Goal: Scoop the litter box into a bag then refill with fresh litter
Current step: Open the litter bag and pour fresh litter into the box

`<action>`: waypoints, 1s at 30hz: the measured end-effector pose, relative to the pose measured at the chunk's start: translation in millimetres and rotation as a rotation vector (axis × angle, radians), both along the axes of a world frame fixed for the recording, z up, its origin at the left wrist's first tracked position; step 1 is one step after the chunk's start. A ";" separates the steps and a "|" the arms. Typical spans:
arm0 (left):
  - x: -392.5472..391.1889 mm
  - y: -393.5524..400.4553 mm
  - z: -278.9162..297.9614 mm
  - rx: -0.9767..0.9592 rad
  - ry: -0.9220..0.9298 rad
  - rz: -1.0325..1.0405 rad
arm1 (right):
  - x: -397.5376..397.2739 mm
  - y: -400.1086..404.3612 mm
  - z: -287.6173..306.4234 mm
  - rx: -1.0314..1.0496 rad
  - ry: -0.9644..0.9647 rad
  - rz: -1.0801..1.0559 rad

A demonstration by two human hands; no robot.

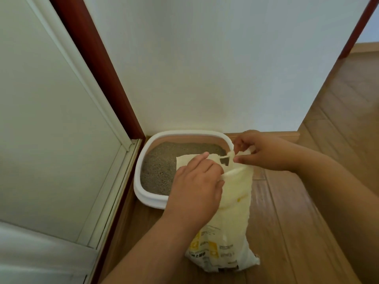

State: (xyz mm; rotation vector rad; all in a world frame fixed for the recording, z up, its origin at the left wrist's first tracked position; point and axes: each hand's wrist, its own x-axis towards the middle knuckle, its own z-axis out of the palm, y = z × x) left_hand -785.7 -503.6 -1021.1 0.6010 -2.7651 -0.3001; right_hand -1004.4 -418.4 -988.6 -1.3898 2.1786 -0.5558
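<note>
Fingers of the left hand [195, 181] curled down over the pale yellow bag [229, 218], gripping its gathered upper edge; fingers of the right hand [264, 151] pinching a torn strip or handle at the bag's top, pulling it apart from the rest. Nearest, standing on the wooden floor [297, 222] between the two forearms, printed lower part toward the camera, top leaning toward the litter box [143, 193]. Looks like the fresh-litter sack being opened, so probably at the start of the refill, though possibly the waste bag being readied instead; cannot tell which from the print, too blurred to read. Beyond, set in the floor's far left corner against the wall [205, 68] and beside the door frame [98, 68], white rim all round, grey litter [158, 167] spread inside. Cannot tell whether scooped already: no scoop visible, no clumps made out. Pouring not yet done. Right near part of the box hidden behind hands and bag; bag's contents unseen.
</note>
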 end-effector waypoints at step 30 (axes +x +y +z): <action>-83.8 5.2 -21.2 0.043 -0.145 0.101 | -4.3 1.9 -64.3 -0.441 -0.365 -0.087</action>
